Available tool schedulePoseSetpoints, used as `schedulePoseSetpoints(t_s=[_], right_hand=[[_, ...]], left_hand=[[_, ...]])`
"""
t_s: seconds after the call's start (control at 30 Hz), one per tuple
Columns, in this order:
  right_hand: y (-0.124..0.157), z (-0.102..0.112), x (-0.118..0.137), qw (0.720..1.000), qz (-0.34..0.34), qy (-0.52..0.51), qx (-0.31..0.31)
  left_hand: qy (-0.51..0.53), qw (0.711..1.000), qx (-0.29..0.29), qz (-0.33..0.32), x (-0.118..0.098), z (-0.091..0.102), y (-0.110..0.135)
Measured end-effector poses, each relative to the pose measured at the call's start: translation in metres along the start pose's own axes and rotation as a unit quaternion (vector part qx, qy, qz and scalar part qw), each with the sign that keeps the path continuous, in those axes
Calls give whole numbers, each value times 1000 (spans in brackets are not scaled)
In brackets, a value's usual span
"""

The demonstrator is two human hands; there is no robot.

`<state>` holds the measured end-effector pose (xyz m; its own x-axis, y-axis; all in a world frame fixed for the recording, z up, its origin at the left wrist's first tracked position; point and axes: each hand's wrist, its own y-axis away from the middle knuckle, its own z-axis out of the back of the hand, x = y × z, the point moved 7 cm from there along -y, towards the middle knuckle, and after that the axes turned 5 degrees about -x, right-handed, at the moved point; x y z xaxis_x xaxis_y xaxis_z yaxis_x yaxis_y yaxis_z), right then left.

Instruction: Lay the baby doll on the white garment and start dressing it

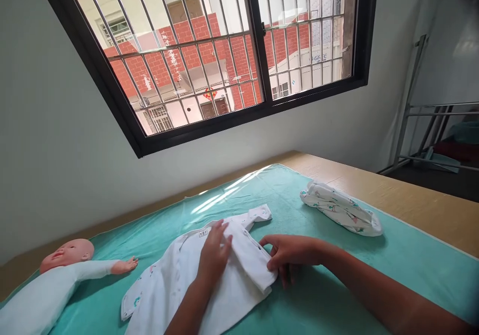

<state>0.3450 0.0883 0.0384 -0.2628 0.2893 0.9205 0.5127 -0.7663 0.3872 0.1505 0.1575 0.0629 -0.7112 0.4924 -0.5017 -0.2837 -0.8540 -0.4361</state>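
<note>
A white baby garment point(175, 280) lies spread on a teal mat point(337, 285), inside out, with a small label near its collar. My left hand point(215, 252) rests flat on the middle of the garment, fingers stretched out. My right hand point(288, 252) pinches the folded right edge of the garment, near its snaps. One sleeve point(258, 214) points toward the window.
A baby doll point(56, 280) in a white suit lies at the left of the mat. A folded patterned garment point(342, 209) sits at the back right. The mat covers a wooden table point(411, 200) under a barred window. A metal rack point(430, 130) stands at the right.
</note>
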Motion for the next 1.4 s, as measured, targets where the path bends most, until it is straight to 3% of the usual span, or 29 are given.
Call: schedulePoseSetpoints(t_s=[0.13, 0.2, 0.3, 0.4, 0.5, 0.67, 0.73, 0.87, 0.97, 1.03, 1.17, 1.27, 1.4], right_hand=[[2, -5, 2, 999, 7, 27, 22], [2, -6, 1, 999, 4, 31, 29], [3, -6, 1, 999, -9, 20, 26], [3, -6, 0, 1000, -18, 15, 17], [4, -5, -1, 999, -9, 30, 12], [2, 1, -5, 997, -11, 69, -13], [-1, 8, 0, 989, 6, 117, -88], [-2, 8, 35, 929, 131, 190, -290], [-16, -10, 59, 893, 211, 237, -320], [-34, -17, 72, 854, 242, 329, -322], [-82, 7, 82, 765, 172, 504, -362], [-102, 32, 83, 743, 135, 517, -403], [-106, 40, 80, 711, 151, 533, -434]], left_hand=[[-62, 976, 180, -109, -33, -27, 15], [-79, 967, 215, -116, -36, -30, 18], [-84, 970, 222, -61, -16, -17, 14], [-110, 976, 185, 29, 27, 13, 10], [-163, 971, 167, 54, 61, 35, 18], [-205, 961, 178, 49, 68, 34, 29], [-193, 964, 175, 58, 62, 30, 27], [-120, 968, 218, 22, 42, 18, 27], [-80, 966, 241, -43, 20, 9, 32], [-69, 966, 239, -71, 8, 7, 35], [-78, 964, 241, -75, 3, 7, 39], [-77, 965, 239, -77, 5, 7, 40], [-80, 965, 236, -74, 2, 2, 43]])
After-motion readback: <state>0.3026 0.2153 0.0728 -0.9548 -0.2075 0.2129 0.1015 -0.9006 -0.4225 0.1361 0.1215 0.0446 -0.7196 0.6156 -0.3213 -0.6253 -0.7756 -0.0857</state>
